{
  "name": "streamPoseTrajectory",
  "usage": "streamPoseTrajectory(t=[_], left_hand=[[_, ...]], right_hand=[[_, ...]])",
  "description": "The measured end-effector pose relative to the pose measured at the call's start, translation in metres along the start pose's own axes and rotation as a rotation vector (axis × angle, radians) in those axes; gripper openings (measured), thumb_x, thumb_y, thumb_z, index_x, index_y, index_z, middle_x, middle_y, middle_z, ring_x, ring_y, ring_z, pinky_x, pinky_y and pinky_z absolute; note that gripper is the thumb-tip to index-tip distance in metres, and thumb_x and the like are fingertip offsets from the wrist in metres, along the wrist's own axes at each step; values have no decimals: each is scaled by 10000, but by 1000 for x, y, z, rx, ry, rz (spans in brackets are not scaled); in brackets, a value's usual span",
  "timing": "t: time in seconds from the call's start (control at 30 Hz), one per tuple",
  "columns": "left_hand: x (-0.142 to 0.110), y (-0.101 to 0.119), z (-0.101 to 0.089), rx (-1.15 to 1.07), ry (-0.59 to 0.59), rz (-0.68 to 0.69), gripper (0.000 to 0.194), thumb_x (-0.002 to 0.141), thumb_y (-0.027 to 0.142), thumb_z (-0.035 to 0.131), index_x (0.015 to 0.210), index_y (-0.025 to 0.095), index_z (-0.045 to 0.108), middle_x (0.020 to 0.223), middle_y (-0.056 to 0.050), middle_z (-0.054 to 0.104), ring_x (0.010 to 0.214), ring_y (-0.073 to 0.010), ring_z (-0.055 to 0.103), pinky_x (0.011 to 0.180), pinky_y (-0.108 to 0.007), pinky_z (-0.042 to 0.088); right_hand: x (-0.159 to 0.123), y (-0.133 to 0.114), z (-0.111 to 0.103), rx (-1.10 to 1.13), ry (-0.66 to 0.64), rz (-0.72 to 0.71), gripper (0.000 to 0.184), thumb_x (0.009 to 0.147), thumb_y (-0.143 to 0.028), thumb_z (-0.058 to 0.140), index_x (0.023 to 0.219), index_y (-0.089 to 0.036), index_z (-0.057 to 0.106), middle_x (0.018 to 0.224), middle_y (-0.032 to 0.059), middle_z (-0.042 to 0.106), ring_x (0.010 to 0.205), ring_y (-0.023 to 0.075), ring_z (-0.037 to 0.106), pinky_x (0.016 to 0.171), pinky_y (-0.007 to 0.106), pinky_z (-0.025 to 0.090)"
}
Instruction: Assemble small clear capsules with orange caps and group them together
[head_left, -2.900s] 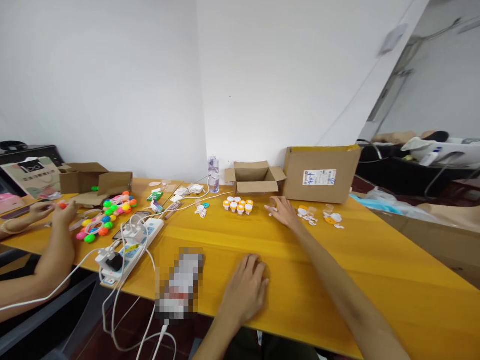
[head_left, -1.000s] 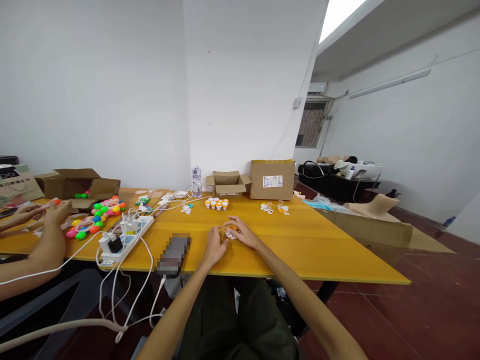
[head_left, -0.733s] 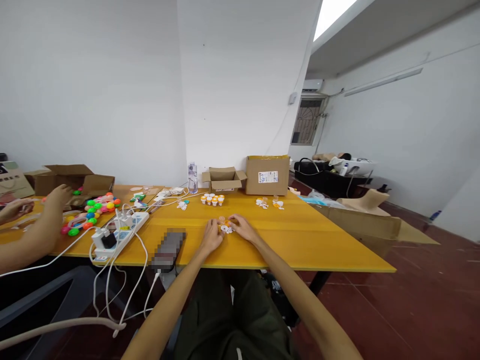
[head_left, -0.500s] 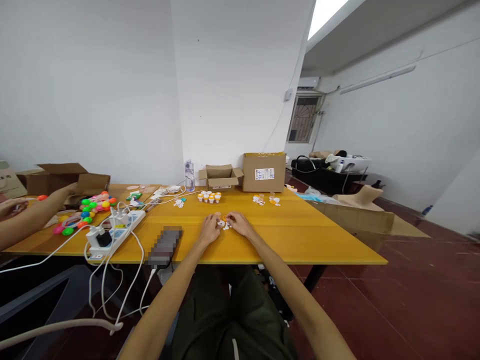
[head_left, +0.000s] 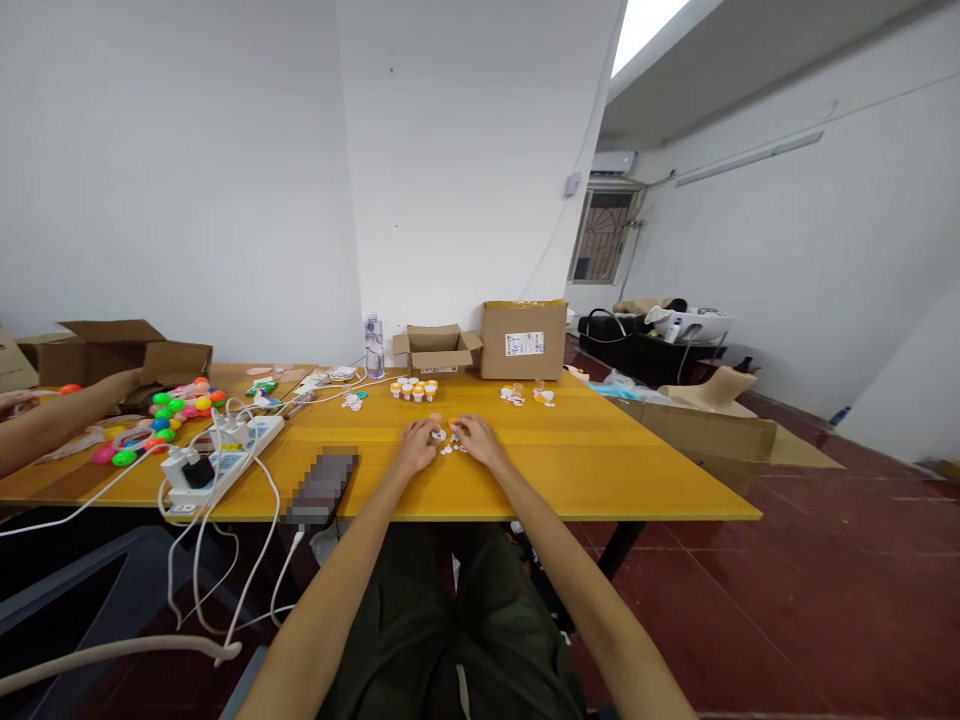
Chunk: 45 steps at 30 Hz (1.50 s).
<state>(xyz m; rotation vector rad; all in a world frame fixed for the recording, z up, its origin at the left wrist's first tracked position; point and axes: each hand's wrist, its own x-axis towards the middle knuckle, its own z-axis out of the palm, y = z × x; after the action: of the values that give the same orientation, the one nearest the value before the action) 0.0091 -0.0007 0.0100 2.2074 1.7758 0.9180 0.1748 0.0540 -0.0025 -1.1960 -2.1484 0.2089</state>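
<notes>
Both of my hands rest low over the table's middle, close together and fingers curled. My left hand [head_left: 417,446] has its fingertips on a small white round piece [head_left: 440,436]. A small clear cup [head_left: 435,418] stands just beyond those fingertips. At the fingertips of my right hand [head_left: 477,441] is a small orange ring [head_left: 453,425], partly hidden by the fingers. Between the hands lie several tiny white pieces [head_left: 451,449], too small to make out. Farther back stands a cluster of small cups with white and orange tops [head_left: 413,389].
Behind are an open carton [head_left: 437,358], a closed carton [head_left: 523,342] and a water bottle [head_left: 373,346]. More small parts [head_left: 512,395] lie back right. To the left are a phone [head_left: 322,488], a power strip [head_left: 225,465] with loose cables, colourful balls [head_left: 166,412] and another person's arm [head_left: 71,415].
The head view has shifted slightly. My left hand's fingers have turned a little around the white piece, and my right hand has come slightly closer over the small parts.
</notes>
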Motion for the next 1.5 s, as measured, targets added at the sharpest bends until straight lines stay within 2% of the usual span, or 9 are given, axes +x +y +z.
streamPoseTrajectory(t=[0.17, 0.3, 0.47, 0.8, 1.07, 1.23, 1.37, 1.5], left_hand=[[2, -5, 3, 6, 33, -16, 204, 875, 236, 560, 1044, 239, 675, 1212, -74, 653, 1164, -252, 548, 1018, -377, 396], [2, -5, 5, 26, 18, -62, 272, 862, 249, 574, 1122, 252, 657, 1255, -79, 632, 1198, -264, 522, 1031, -378, 377], [4, -3, 5, 45, 1, -141, 326, 850, 266, 588, 1173, 261, 634, 1273, -73, 631, 1220, -266, 512, 1036, -368, 368], [1, 4, -2, 67, 26, -198, 294, 814, 293, 612, 1094, 215, 652, 1238, -96, 661, 1236, -282, 517, 1021, -356, 374], [-2, 7, -2, 74, 32, -256, 389, 781, 348, 633, 1150, 232, 588, 1377, -119, 540, 1320, -318, 430, 1058, -415, 346], [-3, 6, -1, 82, 60, -252, 417, 752, 369, 653, 1149, 263, 583, 1370, -108, 494, 1317, -332, 429, 1058, -433, 343], [-3, 6, -1, 129, -1, -250, 403, 765, 411, 616, 1136, 254, 603, 1363, -110, 501, 1315, -340, 418, 1069, -438, 328], [-3, 8, -3, 150, -41, -234, 416, 819, 428, 542, 1190, 248, 594, 1344, -115, 538, 1308, -331, 420, 1074, -445, 327]], right_hand=[[-5, -10, -3, -32, 9, 6, 205, 884, -314, 605, 1055, -270, 710, 1228, 79, 649, 1163, 254, 578, 961, 380, 453], [-6, -12, -5, -91, -33, 97, 152, 881, -278, 600, 969, -275, 724, 1198, 69, 662, 1123, 253, 587, 911, 370, 461], [-6, -14, -5, -157, -5, 195, 186, 899, -252, 578, 1019, -277, 718, 1208, 48, 669, 1103, 225, 596, 901, 318, 445], [-1, -2, -1, -82, 75, 265, 216, 916, -208, 525, 886, -260, 733, 1135, 43, 713, 1041, 205, 633, 855, 280, 454], [2, 6, -2, -21, 121, 223, 269, 931, -213, 482, 895, -249, 746, 1156, 43, 713, 1126, 203, 620, 963, 301, 444], [-6, 3, -4, -39, 88, 193, 211, 901, -211, 544, 867, -260, 746, 1175, 38, 701, 1104, 210, 601, 931, 310, 433], [-9, 0, -3, -53, 32, 207, 237, 913, -203, 520, 900, -279, 744, 1252, 29, 657, 1176, 224, 537, 916, 345, 413], [-8, -1, -3, -34, 50, 201, 248, 909, -192, 516, 927, -288, 743, 1245, 34, 649, 1186, 231, 522, 920, 366, 408]])
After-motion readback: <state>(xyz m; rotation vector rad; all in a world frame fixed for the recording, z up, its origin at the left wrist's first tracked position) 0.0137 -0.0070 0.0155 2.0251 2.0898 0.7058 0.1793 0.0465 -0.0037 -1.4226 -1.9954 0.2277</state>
